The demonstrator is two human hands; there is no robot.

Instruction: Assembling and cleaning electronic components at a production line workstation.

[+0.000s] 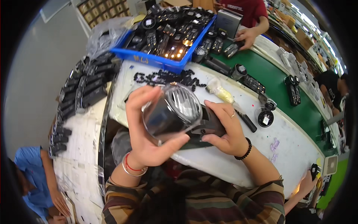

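My left hand (143, 127) grips the round head of a black flashlight-like lamp (175, 114), whose clear ribbed lens faces up. My right hand (227, 128) holds the lamp's dark body from the right side, fingers wrapped around it. Both hands hold the lamp above the near edge of the white work surface (283, 149). A row of small black parts (167, 78) lies on the surface just beyond the lamp.
A blue tray (167, 61) full of black lamp parts stands at the back. Stacked black parts (87, 87) lie at left. A black round lamp head (265, 117) and a pen-like tool (246, 120) lie at right. Other people's hands work at the back (246, 35), lower left (56, 198) and lower right (307, 183).
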